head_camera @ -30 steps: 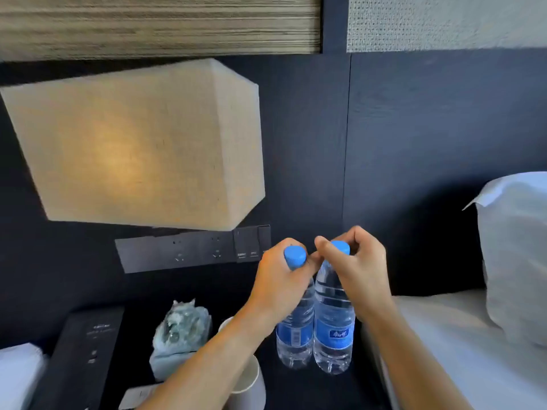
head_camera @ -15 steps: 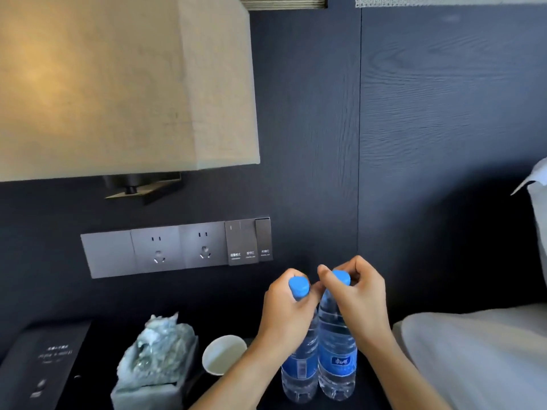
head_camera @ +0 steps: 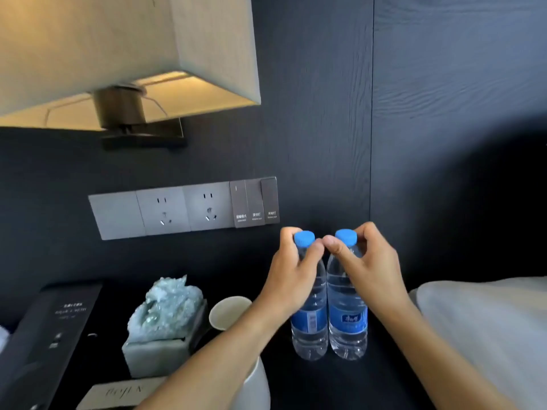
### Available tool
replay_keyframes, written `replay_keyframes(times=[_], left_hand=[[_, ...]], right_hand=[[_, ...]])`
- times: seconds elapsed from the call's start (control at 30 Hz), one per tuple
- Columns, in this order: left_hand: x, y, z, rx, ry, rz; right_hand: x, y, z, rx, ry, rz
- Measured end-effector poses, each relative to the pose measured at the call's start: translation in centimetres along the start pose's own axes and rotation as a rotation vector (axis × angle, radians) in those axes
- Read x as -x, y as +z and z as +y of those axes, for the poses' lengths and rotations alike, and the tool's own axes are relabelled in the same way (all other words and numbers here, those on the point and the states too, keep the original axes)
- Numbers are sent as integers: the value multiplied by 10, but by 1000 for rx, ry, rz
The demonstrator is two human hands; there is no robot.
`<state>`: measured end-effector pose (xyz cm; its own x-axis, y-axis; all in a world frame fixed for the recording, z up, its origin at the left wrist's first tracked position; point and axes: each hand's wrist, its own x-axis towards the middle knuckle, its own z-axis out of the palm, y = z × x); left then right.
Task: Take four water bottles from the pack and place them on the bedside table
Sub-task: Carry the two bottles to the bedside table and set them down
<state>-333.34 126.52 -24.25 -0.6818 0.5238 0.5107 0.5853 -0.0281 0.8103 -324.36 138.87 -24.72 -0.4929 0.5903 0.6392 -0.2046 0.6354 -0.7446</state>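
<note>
Head view: both water bottles, left (head_camera: 309, 315) and right (head_camera: 347, 309), now stand touching at 5 o'clock on the tabletop (head_camera: 340, 380). Left hand (head_camera: 291, 276) and right hand (head_camera: 370, 261) keep each grip pinching its cap; release follows, two bottles remaining.

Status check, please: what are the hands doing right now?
Left hand grips left bottle by its neck; right hand grips right bottle. Both upright on bedside table. Cup nearby.

Clear bottles (head_camera: 345, 335), blue caps (head_camera: 304, 238)

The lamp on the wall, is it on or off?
On. The lamp glows warm yellow inside its shade, brightest on the underside around the metal holder.
</note>
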Motion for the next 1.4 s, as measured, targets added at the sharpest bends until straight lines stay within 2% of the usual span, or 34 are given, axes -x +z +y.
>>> replay_keyframes(times=[0.07, 0.13, 0.2, 0.33, 0.47, 0.53, 0.6, 0.77, 0.93, 1.27, 1.4], left_hand=[[-4, -6, 0, -5, -8, -57], [-6, -9, 0, -121, 18, -68], [-6, -10, -1, -231, 33, -11], [0, -11, -2, -243, -28, 39], [-3, -5, 4, -392, -9, 209], [-5, -1, 5, -301, -102, 224], [-4, 2, 4, -149, -204, 172], [-4, -9, 12, 30, -150, 65], [-2, -18, 6, -29, -97, -18], [1, -7, 8, -278, -17, 122], [5, -11, 5, -135, -98, 36]], right_hand=[[-4, -6, 1, 140, -63, 16], [-6, -11, 2, 198, -65, -1], [-5, -14, 3, 212, -58, -45], [-3, -19, 4, 204, -65, -75], [-7, -23, 3, 189, -71, -115], [-9, -26, 4, 149, -50, -154], [-10, -29, 5, 115, -40, -177], [-10, -30, 5, 64, -1, -211], [-10, -33, 3, 49, 23, -233], [-3, -26, -1, 118, 0, -155], [-5, -28, -1, 131, 12, -189]])
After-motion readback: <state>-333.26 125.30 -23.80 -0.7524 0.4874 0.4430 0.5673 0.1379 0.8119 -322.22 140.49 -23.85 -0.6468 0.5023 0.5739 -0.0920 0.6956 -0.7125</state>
